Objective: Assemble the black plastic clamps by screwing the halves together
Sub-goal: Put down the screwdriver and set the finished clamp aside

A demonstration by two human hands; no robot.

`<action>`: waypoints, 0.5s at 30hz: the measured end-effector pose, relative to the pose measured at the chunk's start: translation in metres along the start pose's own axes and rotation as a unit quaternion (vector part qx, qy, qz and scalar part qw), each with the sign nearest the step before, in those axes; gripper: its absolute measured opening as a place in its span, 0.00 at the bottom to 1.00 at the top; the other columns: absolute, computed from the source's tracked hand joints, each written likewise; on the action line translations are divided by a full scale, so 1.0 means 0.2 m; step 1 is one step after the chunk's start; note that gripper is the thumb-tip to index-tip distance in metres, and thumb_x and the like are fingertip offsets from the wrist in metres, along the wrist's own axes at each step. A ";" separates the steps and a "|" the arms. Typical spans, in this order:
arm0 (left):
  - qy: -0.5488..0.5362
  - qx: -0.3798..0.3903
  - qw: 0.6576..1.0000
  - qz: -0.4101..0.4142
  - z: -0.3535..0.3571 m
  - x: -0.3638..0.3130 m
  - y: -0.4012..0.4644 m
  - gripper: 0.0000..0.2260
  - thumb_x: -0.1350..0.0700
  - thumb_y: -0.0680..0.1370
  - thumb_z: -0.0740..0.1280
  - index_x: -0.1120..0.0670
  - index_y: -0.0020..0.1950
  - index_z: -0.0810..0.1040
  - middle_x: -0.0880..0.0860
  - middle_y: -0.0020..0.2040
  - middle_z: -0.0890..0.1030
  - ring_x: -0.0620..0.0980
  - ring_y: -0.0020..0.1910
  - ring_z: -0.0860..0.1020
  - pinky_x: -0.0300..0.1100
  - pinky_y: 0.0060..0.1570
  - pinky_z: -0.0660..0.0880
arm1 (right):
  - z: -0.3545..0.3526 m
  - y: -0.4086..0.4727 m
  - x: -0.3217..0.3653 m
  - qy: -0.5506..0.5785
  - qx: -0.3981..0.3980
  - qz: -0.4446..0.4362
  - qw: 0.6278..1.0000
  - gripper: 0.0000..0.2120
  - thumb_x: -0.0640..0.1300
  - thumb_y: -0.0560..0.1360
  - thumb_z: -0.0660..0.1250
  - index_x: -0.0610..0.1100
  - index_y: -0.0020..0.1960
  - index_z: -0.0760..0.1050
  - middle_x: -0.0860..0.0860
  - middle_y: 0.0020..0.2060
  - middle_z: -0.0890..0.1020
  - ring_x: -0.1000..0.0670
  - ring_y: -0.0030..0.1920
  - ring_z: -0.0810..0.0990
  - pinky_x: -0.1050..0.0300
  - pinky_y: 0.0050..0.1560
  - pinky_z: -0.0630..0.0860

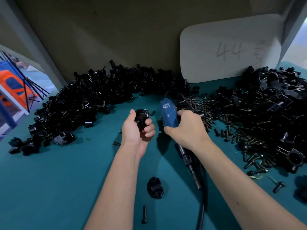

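My left hand [138, 130] grips a black plastic clamp [141, 117] above the middle of the green table [58, 180]; its ring-shaped top sticks out above my fingers. To its right, my right hand [186, 128] holds a blue electric screwdriver [169, 114], whose black cable [191, 163] runs back toward me. A single clamp half [155, 187] lies on the table near me, between my forearms. One loose black screw [144, 214] lies just below it.
A big heap of black clamp halves [99, 92] curves along the back and left. Another heap of clamp parts [272, 103] and a scatter of screws [232, 130] fill the right side. A white board marked 44 [229, 50] leans on the back wall.
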State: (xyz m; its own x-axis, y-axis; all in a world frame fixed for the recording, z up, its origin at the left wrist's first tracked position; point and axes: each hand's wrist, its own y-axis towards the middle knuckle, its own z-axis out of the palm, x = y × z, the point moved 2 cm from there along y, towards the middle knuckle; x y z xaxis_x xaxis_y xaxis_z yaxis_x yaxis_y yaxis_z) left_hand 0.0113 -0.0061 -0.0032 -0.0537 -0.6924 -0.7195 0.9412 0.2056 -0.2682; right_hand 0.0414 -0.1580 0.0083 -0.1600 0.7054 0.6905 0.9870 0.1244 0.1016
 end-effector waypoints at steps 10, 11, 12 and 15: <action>0.260 -0.043 0.949 0.176 0.26 0.11 -0.07 0.17 0.40 0.86 0.56 0.49 0.51 0.76 0.47 0.43 0.83 0.47 0.43 0.79 0.46 0.41 0.74 | -0.32 0.03 0.13 0.140 -0.009 -0.098 0.985 0.08 0.51 0.80 0.70 0.49 0.46 0.83 0.50 0.34 0.85 0.51 0.36 0.83 0.54 0.41 0.80; 0.269 -0.047 0.945 0.180 0.30 0.12 -0.08 0.16 0.40 0.86 0.56 0.46 0.48 0.77 0.44 0.42 0.82 0.47 0.44 0.78 0.47 0.45 0.73 | -0.37 0.04 0.12 0.119 -0.013 -0.107 0.987 0.06 0.48 0.79 0.72 0.49 0.45 0.84 0.51 0.34 0.85 0.53 0.35 0.83 0.57 0.41 0.80; 0.279 -0.047 0.942 0.182 0.35 0.14 -0.09 0.16 0.40 0.86 0.57 0.43 0.45 0.78 0.40 0.41 0.81 0.46 0.45 0.77 0.48 0.47 0.73 | -0.43 0.04 0.11 0.097 -0.022 -0.115 0.988 0.04 0.47 0.78 0.73 0.49 0.45 0.85 0.52 0.34 0.84 0.55 0.34 0.81 0.60 0.40 0.79; 0.279 -0.007 0.941 0.190 0.53 0.16 -0.10 0.16 0.40 0.85 0.59 0.44 0.44 0.80 0.39 0.39 0.81 0.46 0.45 0.78 0.49 0.48 0.75 | -0.60 0.06 0.05 0.086 -0.020 -0.115 0.989 0.04 0.50 0.77 0.74 0.51 0.46 0.84 0.47 0.36 0.83 0.55 0.31 0.77 0.54 0.40 0.78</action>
State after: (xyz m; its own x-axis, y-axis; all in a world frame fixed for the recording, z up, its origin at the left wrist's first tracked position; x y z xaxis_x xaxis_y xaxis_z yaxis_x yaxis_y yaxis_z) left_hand 0.0258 -0.1070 0.0471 0.1148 -0.0969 -0.9887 0.9234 0.3773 0.0703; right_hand 0.0530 -0.2329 0.1015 -0.3793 0.5322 0.7569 0.9250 0.2384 0.2959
